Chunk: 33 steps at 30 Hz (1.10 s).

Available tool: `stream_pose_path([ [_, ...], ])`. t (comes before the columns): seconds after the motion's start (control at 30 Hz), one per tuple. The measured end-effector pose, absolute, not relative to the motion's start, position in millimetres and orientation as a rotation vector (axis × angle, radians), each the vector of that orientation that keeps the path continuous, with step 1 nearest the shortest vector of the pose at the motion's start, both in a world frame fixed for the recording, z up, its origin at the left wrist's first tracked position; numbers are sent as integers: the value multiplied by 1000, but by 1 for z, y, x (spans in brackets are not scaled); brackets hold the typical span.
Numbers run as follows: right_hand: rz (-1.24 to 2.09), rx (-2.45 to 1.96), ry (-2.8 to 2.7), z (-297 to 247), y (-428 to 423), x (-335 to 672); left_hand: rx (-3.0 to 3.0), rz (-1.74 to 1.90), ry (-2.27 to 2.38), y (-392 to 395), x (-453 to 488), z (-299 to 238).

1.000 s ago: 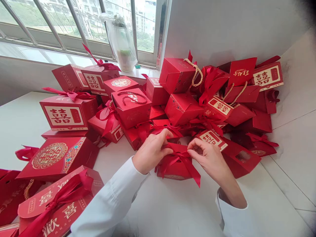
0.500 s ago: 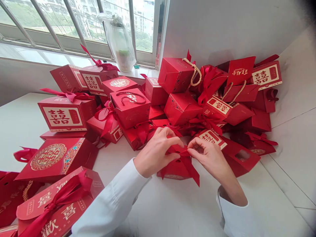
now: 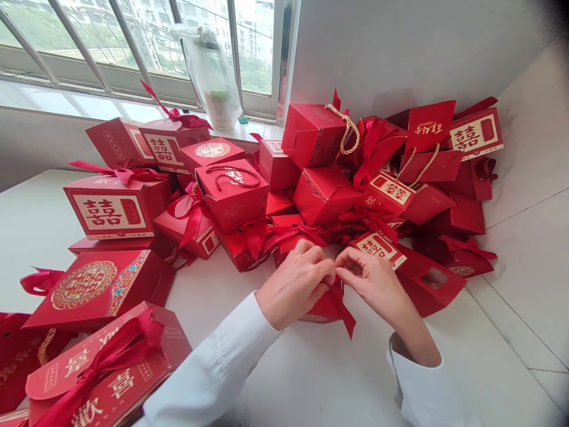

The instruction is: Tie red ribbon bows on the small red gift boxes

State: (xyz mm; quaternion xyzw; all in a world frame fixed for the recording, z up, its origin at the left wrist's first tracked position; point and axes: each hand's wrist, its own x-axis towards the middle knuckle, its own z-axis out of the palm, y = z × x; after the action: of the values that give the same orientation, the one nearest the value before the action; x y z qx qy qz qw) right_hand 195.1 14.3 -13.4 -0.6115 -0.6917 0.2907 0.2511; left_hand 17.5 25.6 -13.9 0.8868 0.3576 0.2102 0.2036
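A small red gift box (image 3: 328,308) sits on the white table (image 3: 320,373) in front of me, mostly hidden under my hands. My left hand (image 3: 296,283) is closed, its fingers pinching the red ribbon (image 3: 344,314) on top of the box. My right hand (image 3: 377,283) is closed too, pinching the same ribbon from the right; the fingertips of both hands meet above the box. One ribbon tail hangs down over the box's front right.
A big heap of red gift boxes (image 3: 320,190) with ribbons and rope handles fills the corner behind the hands. Larger red boxes (image 3: 113,204) stand left, flat ones (image 3: 95,287) lie at near left. A bagged jar (image 3: 213,77) stands on the windowsill.
Both hands have moved together over the box: the left hand slid right, the ribbon ends that were spread apart are now gathered between the touching fingertips.
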Motion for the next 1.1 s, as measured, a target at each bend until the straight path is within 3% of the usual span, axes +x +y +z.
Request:
stream_pose_path([
  [0.3,822,-1666,-1858,-12,15,194,2496,522,1176,20,24,-9],
  [1.1,861,-1671,-1831,-12,15,194,2803,435,990,12,31,-14],
])
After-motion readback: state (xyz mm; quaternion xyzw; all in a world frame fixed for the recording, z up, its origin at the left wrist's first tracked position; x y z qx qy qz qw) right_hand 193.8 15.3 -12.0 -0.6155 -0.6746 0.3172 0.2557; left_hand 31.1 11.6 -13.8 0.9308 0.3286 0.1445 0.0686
